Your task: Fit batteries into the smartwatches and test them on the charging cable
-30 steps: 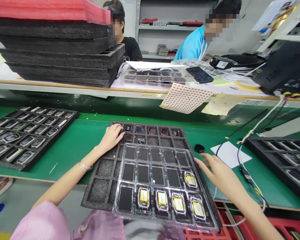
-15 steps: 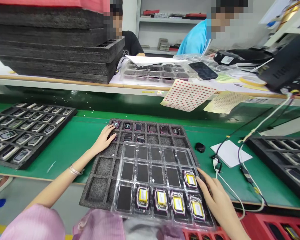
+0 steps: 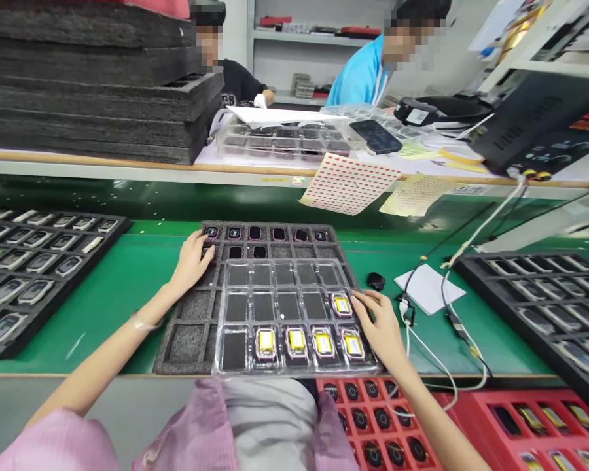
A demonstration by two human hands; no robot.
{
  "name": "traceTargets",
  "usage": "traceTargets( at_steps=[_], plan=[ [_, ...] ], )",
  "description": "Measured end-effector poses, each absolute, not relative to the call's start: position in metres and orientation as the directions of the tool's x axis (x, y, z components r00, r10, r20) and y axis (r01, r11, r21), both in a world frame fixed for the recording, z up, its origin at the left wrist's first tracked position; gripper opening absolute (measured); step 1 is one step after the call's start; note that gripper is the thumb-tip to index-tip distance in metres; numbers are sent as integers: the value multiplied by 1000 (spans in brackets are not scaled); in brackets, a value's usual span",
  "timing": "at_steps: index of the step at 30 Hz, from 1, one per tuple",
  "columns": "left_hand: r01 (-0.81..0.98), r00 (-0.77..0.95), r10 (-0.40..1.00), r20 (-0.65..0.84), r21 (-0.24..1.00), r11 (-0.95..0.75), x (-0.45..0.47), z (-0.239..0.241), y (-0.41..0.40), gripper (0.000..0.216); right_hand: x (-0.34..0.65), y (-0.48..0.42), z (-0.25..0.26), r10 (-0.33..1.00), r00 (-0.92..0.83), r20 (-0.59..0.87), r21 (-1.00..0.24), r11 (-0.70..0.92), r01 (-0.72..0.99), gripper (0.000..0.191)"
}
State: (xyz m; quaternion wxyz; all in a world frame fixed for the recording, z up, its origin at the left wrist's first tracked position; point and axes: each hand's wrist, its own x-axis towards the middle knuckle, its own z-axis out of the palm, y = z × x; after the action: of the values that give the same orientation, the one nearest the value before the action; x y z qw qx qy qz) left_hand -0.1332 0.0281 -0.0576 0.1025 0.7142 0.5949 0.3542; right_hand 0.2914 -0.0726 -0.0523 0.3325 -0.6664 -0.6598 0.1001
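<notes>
A black foam tray (image 3: 192, 330) lies before me on the green belt. Its far rows hold several small watch bodies (image 3: 254, 233). A clear plastic blister tray (image 3: 279, 307) rests on top of it, with several yellow-backed watch units (image 3: 296, 341) in its near row. My left hand (image 3: 190, 260) rests on the foam tray's far left part, fingertips at a watch body, fingers loosely spread. My right hand (image 3: 380, 322) lies on the blister tray's right edge, fingers curled over it beside a yellow-backed unit (image 3: 342, 304).
Black foam trays of watch parts sit at the left (image 3: 39, 261) and right (image 3: 544, 294). A small black piece (image 3: 375, 281), white paper (image 3: 427, 288) and cables (image 3: 451, 314) lie right of my tray. Red crates (image 3: 471, 425) stand below. Stacked foam trays (image 3: 93, 91) and two people are beyond the shelf.
My right hand came in from the open belt onto the blister tray's right edge. My left hand slid left along the foam tray's far rows. The view tilted down, showing the red crates.
</notes>
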Motion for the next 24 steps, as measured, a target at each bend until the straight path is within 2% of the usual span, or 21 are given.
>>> traceTargets(
  at_steps=[2,4,7,12,15,18,20,22,24],
  plan=[
    [742,116,933,341,595,-310,-116,-52,-3,48,287,-75,-50,941,70,331,-569,139,810,50],
    [686,207,957,204,667,-291,-98,-48,-40,53,279,-82,-46,945,49,324,-580,157,799,47],
    [661,178,981,80,728,-180,-79,-47,-84,58,265,-98,-38,951,26,309,-597,173,783,41],
    [687,168,983,66,708,-165,-76,-46,-100,53,257,-123,-34,954,-5,301,-531,172,830,35],
    [750,236,968,82,619,-235,-81,-44,-99,49,267,-127,-29,951,-71,300,-408,195,892,34],
    [794,351,908,230,442,-418,-82,-34,-105,42,277,-126,-13,920,-229,320,-305,329,894,29],
    [717,554,779,294,307,-625,-82,-28,-115,38,279,-125,2,864,-432,259,-265,494,828,25],
    [519,786,557,270,202,-830,-85,-27,-123,39,277,-125,16,790,-594,153,-227,613,757,22],
    [395,853,409,325,110,-912,-91,-35,-127,40,273,-124,24,766,-639,65,-138,642,755,19]
  ],
)
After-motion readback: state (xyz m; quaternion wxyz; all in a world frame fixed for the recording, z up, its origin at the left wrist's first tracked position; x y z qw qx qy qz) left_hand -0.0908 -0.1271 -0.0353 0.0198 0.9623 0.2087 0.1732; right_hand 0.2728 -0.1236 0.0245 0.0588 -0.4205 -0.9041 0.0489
